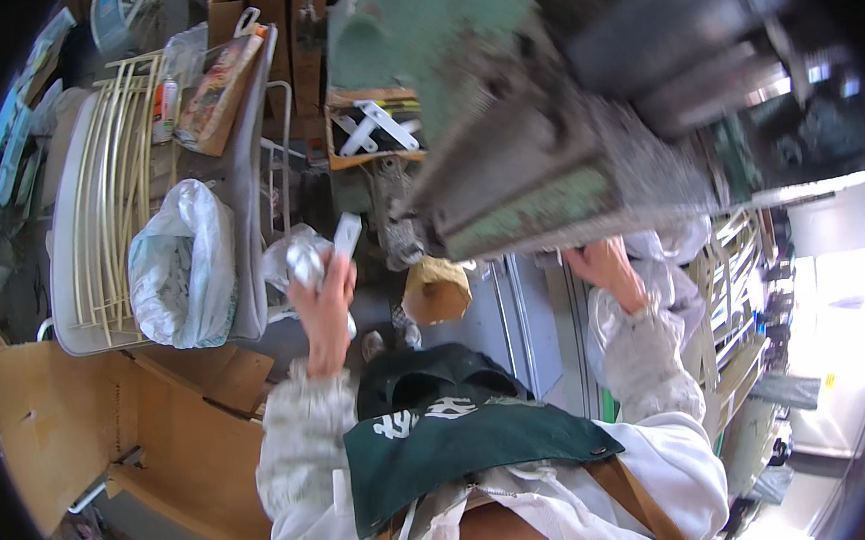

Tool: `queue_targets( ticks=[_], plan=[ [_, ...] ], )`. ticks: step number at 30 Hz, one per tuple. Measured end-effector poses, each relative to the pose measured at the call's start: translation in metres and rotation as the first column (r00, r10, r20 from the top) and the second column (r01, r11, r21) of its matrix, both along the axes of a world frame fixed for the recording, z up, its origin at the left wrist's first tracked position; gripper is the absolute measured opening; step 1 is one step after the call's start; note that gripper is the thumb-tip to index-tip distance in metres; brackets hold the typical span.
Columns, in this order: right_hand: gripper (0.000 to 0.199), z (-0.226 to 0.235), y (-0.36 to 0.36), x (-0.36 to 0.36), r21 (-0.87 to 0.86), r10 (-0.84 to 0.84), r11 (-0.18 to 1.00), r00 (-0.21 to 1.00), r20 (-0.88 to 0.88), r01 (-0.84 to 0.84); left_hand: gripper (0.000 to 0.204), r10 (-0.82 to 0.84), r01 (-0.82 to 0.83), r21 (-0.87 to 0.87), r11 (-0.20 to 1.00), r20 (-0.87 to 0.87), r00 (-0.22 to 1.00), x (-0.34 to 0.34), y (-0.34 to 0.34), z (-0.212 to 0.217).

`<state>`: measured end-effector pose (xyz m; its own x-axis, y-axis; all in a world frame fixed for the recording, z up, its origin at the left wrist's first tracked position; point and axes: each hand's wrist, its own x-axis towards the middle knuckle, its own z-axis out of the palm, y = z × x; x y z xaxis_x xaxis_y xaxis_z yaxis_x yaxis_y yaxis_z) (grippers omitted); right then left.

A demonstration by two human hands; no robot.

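The left hand (pixel 321 288) is gripping crumpled white wrapping (pixel 303 259); the right hand (pixel 601 263) is reaching under the machine (pixel 545 162), grip hidden. A white bag (pixel 184 267) is sitting in the tray (pixel 77 285).

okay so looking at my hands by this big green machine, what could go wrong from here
The right hand sits tight under the edge of the green machine; fingers might get pinched there. The left hand grips crumpled white pieces loosely bundled; one could slip and fall toward the brown paper bag below.
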<state>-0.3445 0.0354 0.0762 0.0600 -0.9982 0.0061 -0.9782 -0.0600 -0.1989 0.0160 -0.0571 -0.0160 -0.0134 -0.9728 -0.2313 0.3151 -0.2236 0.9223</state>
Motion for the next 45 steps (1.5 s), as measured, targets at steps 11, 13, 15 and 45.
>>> queue_targets(
  ticks=[11,13,15,45],
  plan=[
    [0.019,0.032,0.103,0.109,-0.255,0.191,0.962,0.914,0.356,-0.102,0.023,-0.333,0.328,0.128,0.936,0.020,0.943,-0.046,0.132,0.062],
    [0.018,0.033,0.113,0.104,-0.290,0.186,0.953,0.926,0.328,-0.089,0.023,-0.358,0.351,0.115,0.929,0.050,0.932,-0.052,0.136,0.061],
    [0.018,0.032,0.121,0.100,-0.310,0.182,0.947,0.930,0.318,-0.079,0.023,-0.374,0.367,0.095,0.925,0.080,0.924,-0.056,0.141,0.060],
    [0.018,-0.055,0.140,0.076,-0.210,-0.094,0.955,0.885,0.457,0.210,0.013,-0.144,0.804,-0.452,0.385,0.831,0.537,-0.111,0.110,0.027]
  ],
)
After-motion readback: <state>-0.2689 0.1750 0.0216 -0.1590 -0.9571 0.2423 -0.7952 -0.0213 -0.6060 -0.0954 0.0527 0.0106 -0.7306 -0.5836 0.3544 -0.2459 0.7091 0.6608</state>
